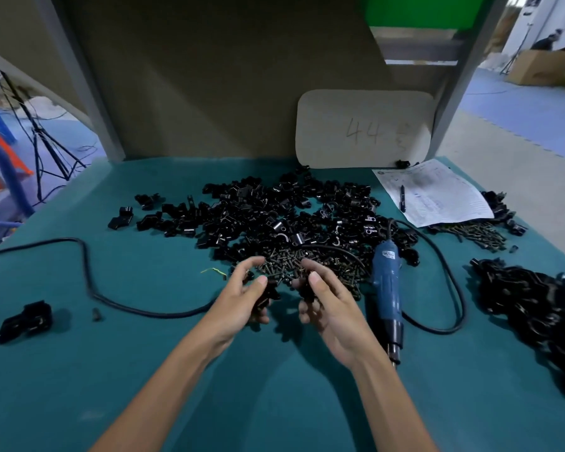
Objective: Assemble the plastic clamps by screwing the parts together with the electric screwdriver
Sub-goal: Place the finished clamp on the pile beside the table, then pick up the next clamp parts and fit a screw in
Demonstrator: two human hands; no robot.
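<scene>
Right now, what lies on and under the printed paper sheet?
A dark pen lies on the paper sheet. Screws and black clamp parts stick out from under its edge; anything further beneath is covered.

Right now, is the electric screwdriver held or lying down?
Lying down: electric screwdriver rests on the table, beside the right hand, ungripped.

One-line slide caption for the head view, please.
Left hand and right hand each grip black plastic clamp parts over the teal table; the blue electric screwdriver lies untouched alongside.
</scene>
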